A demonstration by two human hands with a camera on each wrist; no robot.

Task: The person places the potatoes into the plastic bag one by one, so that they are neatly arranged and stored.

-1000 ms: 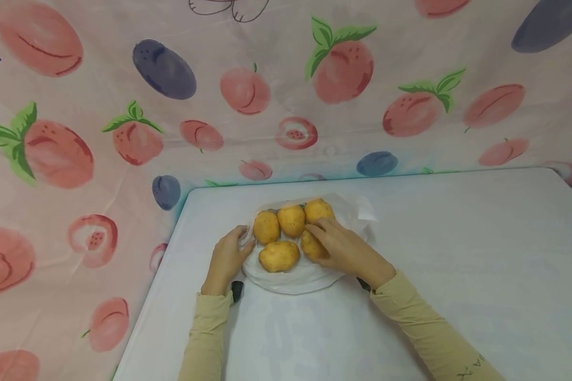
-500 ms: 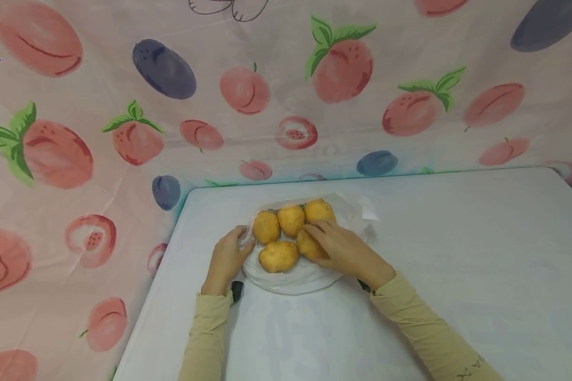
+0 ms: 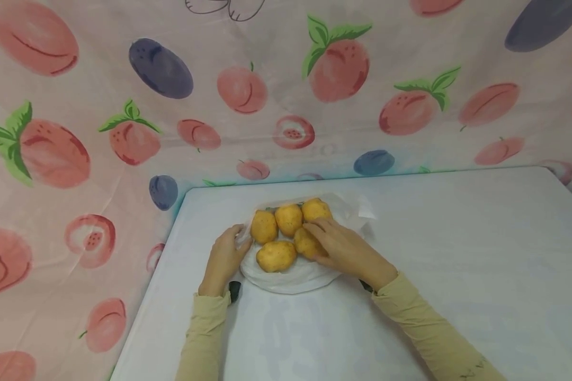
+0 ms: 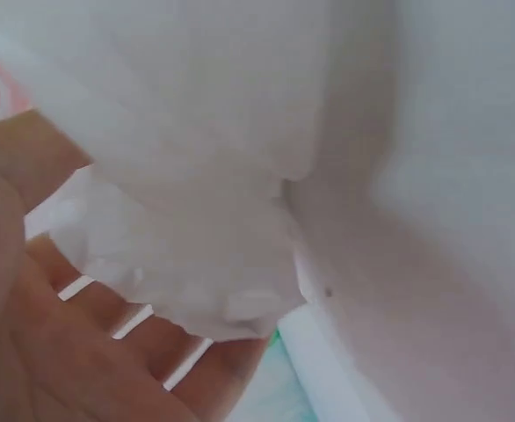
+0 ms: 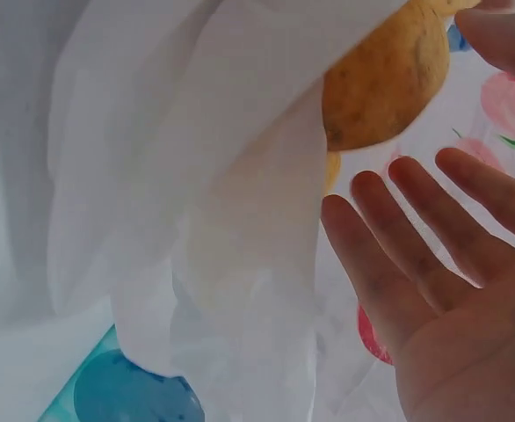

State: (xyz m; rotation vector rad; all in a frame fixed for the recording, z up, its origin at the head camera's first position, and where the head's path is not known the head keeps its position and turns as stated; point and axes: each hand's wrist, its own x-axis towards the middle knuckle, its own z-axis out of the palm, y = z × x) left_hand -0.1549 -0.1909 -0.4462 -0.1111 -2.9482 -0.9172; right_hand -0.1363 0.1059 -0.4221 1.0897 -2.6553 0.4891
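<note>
Several yellow potatoes sit in and on a thin white plastic bag (image 3: 293, 286) in the head view: three at the back, including a middle potato (image 3: 288, 219), and a front-left potato (image 3: 276, 256). My right hand (image 3: 343, 246) reaches over the front-right potato (image 3: 306, 246). Its fingers are spread and nearly straight in the right wrist view, with a gap below the potato (image 5: 388, 83). At the bag's left edge is my left hand (image 3: 223, 259), thumb and fingers parted around the film. In the left wrist view, the bag (image 4: 196, 220) hides its fingertips.
A white table (image 3: 457, 254) lies under the bag, with its back edge against a fruit-print cloth (image 3: 267, 106). Dark wrist pieces show by both wrists, such as the left strap (image 3: 235, 291). The bag's loose film (image 3: 362, 211) spreads at the back right.
The front-right potato has shifted slightly left, closer to the front-left one and out from under my right fingers. Both hands have stayed nearly in place. The whole view has drifted slightly.
</note>
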